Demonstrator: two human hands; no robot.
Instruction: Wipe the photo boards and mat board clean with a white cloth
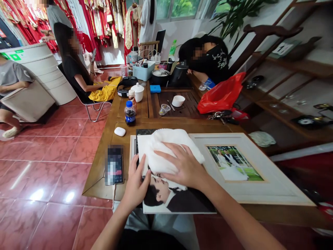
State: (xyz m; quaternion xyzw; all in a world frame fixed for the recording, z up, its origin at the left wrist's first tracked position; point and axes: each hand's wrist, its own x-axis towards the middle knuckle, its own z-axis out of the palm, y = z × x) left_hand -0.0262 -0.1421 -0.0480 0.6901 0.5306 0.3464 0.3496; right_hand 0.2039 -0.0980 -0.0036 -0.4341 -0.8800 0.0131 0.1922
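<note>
A large photo print (171,199) lies on the near edge of the wooden table (104,173), overhanging it toward me. My right hand (182,166) presses flat, fingers spread, on a white cloth (166,146) that rests on the print. My left hand (136,184) holds the print's left edge, thumb on top and fingers curled under. To the right lies a white framed wedding photo (241,166).
A phone (114,165) on a cable and a white earbud case (120,131) lie left of the print. Behind stand a cola bottle (129,113), cups, a tea tray, a kettle and a red plastic bag (221,95). Seated people are at the left and far end.
</note>
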